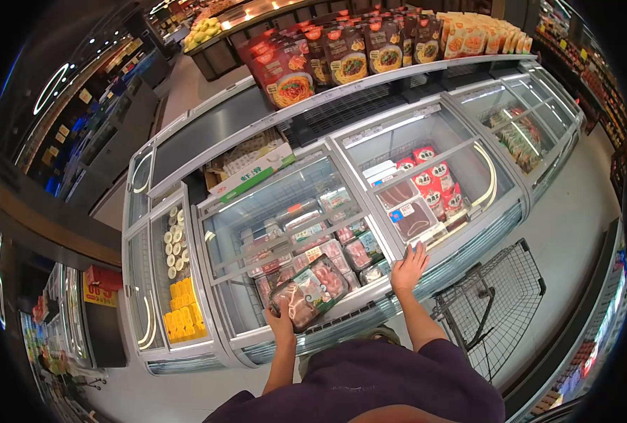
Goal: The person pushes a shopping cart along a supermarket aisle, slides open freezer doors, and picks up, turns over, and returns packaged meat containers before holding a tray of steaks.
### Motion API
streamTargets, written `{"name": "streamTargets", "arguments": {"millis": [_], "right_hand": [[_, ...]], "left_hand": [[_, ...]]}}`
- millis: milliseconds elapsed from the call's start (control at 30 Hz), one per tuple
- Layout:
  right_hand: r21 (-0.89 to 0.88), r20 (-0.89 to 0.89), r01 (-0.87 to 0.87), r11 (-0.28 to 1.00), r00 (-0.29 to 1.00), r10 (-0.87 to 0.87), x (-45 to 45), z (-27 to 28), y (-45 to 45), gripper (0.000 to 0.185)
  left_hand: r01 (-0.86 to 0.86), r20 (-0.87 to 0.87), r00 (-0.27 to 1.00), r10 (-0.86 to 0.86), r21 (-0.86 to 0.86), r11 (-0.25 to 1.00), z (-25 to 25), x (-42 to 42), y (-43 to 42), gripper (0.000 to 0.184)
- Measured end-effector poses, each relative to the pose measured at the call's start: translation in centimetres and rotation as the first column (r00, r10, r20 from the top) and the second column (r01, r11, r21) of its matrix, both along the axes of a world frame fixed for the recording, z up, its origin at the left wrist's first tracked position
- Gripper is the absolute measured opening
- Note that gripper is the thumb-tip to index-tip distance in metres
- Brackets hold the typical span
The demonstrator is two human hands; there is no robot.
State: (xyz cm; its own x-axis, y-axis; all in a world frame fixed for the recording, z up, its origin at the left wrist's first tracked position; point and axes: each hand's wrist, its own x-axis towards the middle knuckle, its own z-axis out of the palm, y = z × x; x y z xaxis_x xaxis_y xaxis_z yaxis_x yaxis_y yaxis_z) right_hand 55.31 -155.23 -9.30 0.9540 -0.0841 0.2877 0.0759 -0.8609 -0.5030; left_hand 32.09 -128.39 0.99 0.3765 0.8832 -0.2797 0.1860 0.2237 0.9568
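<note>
My left hand [282,324] grips the near left corner of a plastic-wrapped meat tray [300,309] with a dark printed label, tilted over the front edge of the chest freezer. Behind it, more packs of meat [331,252] lie stacked inside the freezer bay. My right hand [410,269] lies with fingers stretched out on the grey freezer frame [380,287], near the front corner of the neighbouring bay. In that bay are a flat tray of dark red meat [413,220] and several red-and-white bags [437,185].
A wire shopping cart [496,303] stands to the right, against the freezer front. Noodle pouches [348,60] line the shelf above the freezer. A left bay holds yellow packs [184,314] and round white tubs [174,243]. An open carton [253,173] sits behind the glass lids.
</note>
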Motion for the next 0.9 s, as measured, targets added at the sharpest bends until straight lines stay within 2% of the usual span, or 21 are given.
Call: {"name": "streamTargets", "arguments": {"millis": [33, 133, 167, 267, 300, 400, 500, 533, 567, 600, 633, 667, 733, 767, 833, 900], "right_hand": [[-0.01, -0.037, -0.004, 1.0, 0.999, 0.004, 0.0, 0.3, 0.0, 0.054], [-0.083, -0.036, -0.003, 0.997, 0.999, 0.0, -0.3, 1.0, 0.2, 0.057], [-0.098, -0.054, -0.014, 0.995, 0.998, 0.009, -0.3, 0.9, 0.2, 0.056], [-0.095, -0.022, -0.035, 0.995, 0.999, 0.033, -0.5, 0.3, 0.0, 0.054], [-0.111, -0.022, -0.058, 0.992, 0.998, 0.056, -0.5, 0.0, -0.1, 0.055], [-0.081, -0.057, -0.1, 0.992, 0.994, 0.096, -0.1, -1.8, -0.6, 0.061], [0.01, -0.182, -0.072, 0.997, 0.981, 0.072, 1.5, -5.1, -0.8, 0.061], [0.25, -0.233, -0.098, 0.963, 0.959, 0.158, 2.1, -7.0, -0.3, 0.062], [0.476, -0.259, -0.102, 0.873, 0.933, 0.251, 2.9, -8.7, 0.4, 0.062], [0.677, -0.254, -0.09, 0.731, 0.903, 0.346, 3.6, -9.2, 0.9, 0.063], [0.9, -0.28, 0.053, 0.432, 0.831, 0.481, 1.8, -3.3, 1.9, 0.062], [0.968, -0.236, 0.236, 0.083, 0.751, 0.617, -1.0, 3.2, 3.1, 0.061], [0.984, 0.034, 0.125, -0.127, 0.568, 0.822, -5.4, 15.6, 4.4, 0.07], [0.977, 0.093, 0.115, -0.179, 0.527, 0.845, -6.8, 19.1, 5.1, 0.073], [0.952, 0.22, 0.095, -0.29, 0.446, 0.868, -8.7, 23.8, 6.5, 0.08], [0.941, 0.271, 0.081, -0.329, 0.405, 0.873, -10.0, 25.9, 7.5, 0.084]], "left_hand": [[-0.002, -0.048, 0.999, 0.006, 0.083, 0.997, 1.6, -0.5, -0.5, 0.055], [-0.031, 0.024, 0.999, 0.029, 0.132, 0.991, 5.9, -1.3, -1.7, 0.063], [0.017, 0.038, 0.999, -0.021, 0.104, 0.994, 6.5, -1.9, -1.5, 0.074], [-0.086, 0.139, 0.987, 0.079, 0.044, 0.995, 7.6, -2.3, -1.8, 0.08], [-0.012, 0.189, 0.982, 0.005, 0.034, 0.999, 8.2, -2.6, -1.5, 0.082], [0.053, 0.338, 0.94, -0.043, -0.02, 0.998, 11.0, -2.9, -1.9, 0.07], [0.13, 0.458, 0.883, -0.104, -0.026, 0.991, 14.4, -3.8, -2.5, 0.055], [0.143, 0.484, 0.869, -0.105, -0.042, 0.989, 15.4, -4.1, -2.5, 0.051], [0.158, 0.51, 0.853, -0.108, -0.057, 0.986, 16.3, -4.4, -2.3, 0.047], [0.175, 0.537, 0.836, -0.111, -0.069, 0.982, 16.9, -4.6, -2.1, 0.043], [0.144, 0.54, 0.838, -0.076, -0.085, 0.986, 17.4, -4.9, -1.8, 0.04], [0.157, 0.545, 0.833, -0.096, -0.068, 0.985, 17.9, -5.1, -1.3, 0.04], [0.173, 0.546, 0.829, -0.125, -0.039, 0.984, 18.9, -6.0, -0.4, 0.039], [0.18, 0.549, 0.825, -0.133, -0.033, 0.983, 19.4, -6.5, 0.1, 0.039], [0.2, 0.559, 0.814, -0.158, -0.013, 0.98, 20.5, -6.9, 1.0, 0.039], [0.185, 0.521, 0.841, -0.146, -0.024, 0.982, 20.9, -7.5, 1.9, 0.03]]}}
